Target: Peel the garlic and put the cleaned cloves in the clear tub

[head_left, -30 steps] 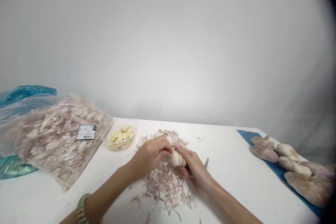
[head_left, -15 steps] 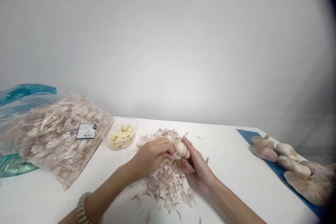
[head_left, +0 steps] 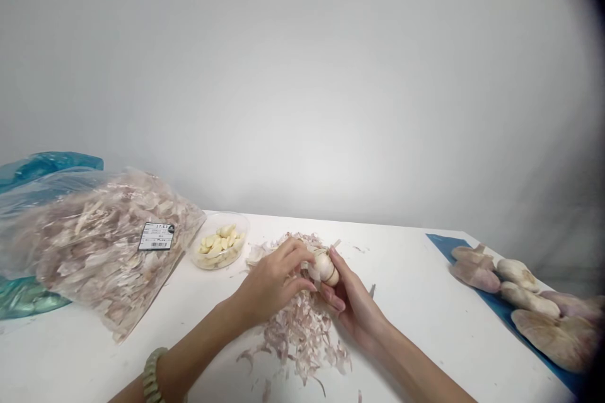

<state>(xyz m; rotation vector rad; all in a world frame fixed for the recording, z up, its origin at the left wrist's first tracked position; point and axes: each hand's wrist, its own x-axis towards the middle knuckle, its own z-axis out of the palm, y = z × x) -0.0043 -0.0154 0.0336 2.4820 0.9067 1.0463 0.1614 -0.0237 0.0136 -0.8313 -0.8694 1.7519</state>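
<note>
A whitish garlic bulb (head_left: 326, 267) is held just above a pile of garlic skins (head_left: 302, 327) on the white table (head_left: 416, 327). My right hand (head_left: 352, 302) cups the bulb from below, fingers curled round it. From the left, my left hand (head_left: 271, 283) pinches at the bulb's skin with thumb and fingertips. Behind my right hand a small knife (head_left: 372, 291) lies on the table, mostly hidden.
A clear tub of peeled cloves (head_left: 220, 245) stands left of the pile. Further left lies a big clear bag of garlic skins (head_left: 94, 245) with a label, and a teal bag (head_left: 28, 302) behind it. Oyster mushrooms (head_left: 524, 296) lie on a blue sheet (head_left: 442, 242) at the right.
Both hands lifted the bulb slightly up and away from the pile and turned it. My left fingers shifted their pinch on its skin.
</note>
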